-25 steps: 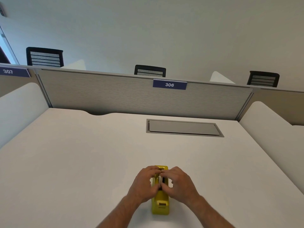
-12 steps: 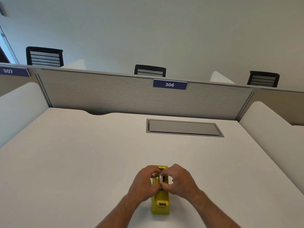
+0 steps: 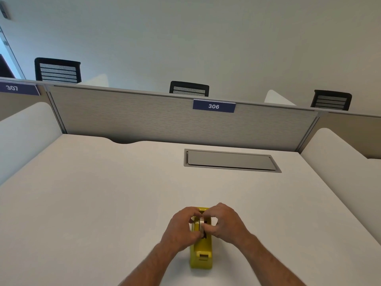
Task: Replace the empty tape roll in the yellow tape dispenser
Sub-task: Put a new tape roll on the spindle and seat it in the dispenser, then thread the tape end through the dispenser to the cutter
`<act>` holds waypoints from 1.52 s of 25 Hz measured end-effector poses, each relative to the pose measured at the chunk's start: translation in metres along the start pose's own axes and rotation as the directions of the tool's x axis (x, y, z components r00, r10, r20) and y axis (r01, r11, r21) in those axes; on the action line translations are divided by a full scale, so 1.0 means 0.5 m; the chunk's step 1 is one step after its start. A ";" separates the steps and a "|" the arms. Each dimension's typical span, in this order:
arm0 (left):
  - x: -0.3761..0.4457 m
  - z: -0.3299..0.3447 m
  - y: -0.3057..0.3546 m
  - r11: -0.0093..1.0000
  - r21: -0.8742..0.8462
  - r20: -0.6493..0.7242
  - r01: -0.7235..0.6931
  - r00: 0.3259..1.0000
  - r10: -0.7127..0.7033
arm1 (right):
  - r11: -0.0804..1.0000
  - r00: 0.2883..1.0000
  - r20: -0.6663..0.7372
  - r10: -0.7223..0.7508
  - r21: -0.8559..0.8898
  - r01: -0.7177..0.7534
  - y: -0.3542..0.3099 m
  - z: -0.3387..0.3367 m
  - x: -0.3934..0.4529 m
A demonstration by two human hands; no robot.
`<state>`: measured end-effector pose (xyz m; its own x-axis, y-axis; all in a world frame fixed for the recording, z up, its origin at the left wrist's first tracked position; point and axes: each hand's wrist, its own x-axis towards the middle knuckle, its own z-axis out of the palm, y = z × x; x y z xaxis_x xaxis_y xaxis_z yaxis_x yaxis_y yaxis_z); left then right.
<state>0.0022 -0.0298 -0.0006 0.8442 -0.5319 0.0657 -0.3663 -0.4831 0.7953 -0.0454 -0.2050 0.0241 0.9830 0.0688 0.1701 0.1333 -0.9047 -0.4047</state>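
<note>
The yellow tape dispenser (image 3: pixel 202 254) stands on the white desk near its front edge, cutter end toward me. A pale tape roll (image 3: pixel 201 223) sits upright in the dispenser's slot, its rim showing between my fingers. My left hand (image 3: pixel 181 228) pinches the roll from the left. My right hand (image 3: pixel 224 221) pinches it from the right, fingers curled over the dispenser's top. The lower part of the roll and the hub are hidden by my fingers.
The white desk (image 3: pixel 103 203) has a grey cable hatch (image 3: pixel 231 161) set in it at the back. A grey partition (image 3: pixel 144 118) with a "306" label closes off the far side. White side dividers stand left and right.
Both hands stay on the roll at the dispenser. My fingers have spread a little, so more of the pale roll's rim shows between them. The dispenser has not moved.
</note>
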 end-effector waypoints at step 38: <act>0.007 0.001 0.005 0.998 0.060 0.010 0.033 0.999 -0.033 | 0.999 0.996 0.085 -0.041 0.010 0.040 0.002 -0.008 0.019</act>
<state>0.0039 -0.0332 0.0014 0.8520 -0.5224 0.0329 -0.3610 -0.5409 0.7597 -0.0365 -0.2071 0.0288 0.9840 0.1411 0.1089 0.1736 -0.8969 -0.4067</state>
